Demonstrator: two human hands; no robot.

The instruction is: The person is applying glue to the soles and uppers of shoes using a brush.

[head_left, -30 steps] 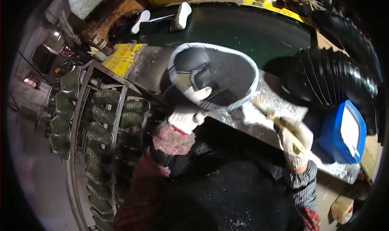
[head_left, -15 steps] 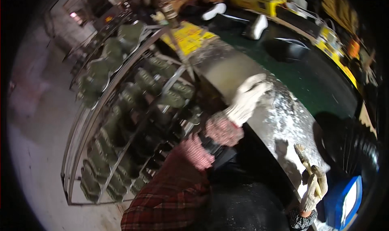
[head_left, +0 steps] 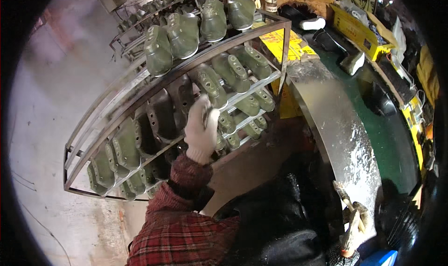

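Observation:
My left hand (head_left: 201, 133), in a knitted white glove, is raised at the metal rack in front of an olive-green shoe last (head_left: 210, 86). Its fingers point up toward that last, with a gap between them and the thumb, and nothing shows in the hand. Dark shoe lasts (head_left: 161, 114) stand to its left on the same shelf. Low at the right, my gloved right hand (head_left: 355, 226) is closed around the handle of a brush (head_left: 343, 192). The brush's bristle end points up and away, over a metal-topped bench (head_left: 343, 140) smeared with white.
The rack's steel frame (head_left: 285, 46) reaches close to the bench, with several lasts along its top. A green conveyor belt (head_left: 387, 140) carrying dark boots with white soles runs beyond the bench. A yellow crate (head_left: 357, 32) stands behind it; a blue container (head_left: 380, 258) sits by my right hand.
My left hand has gone from above the bench leftward to the rack of lasts. The view has turned left, bringing the rack nearer the middle. My right hand keeps its hold on the brush.

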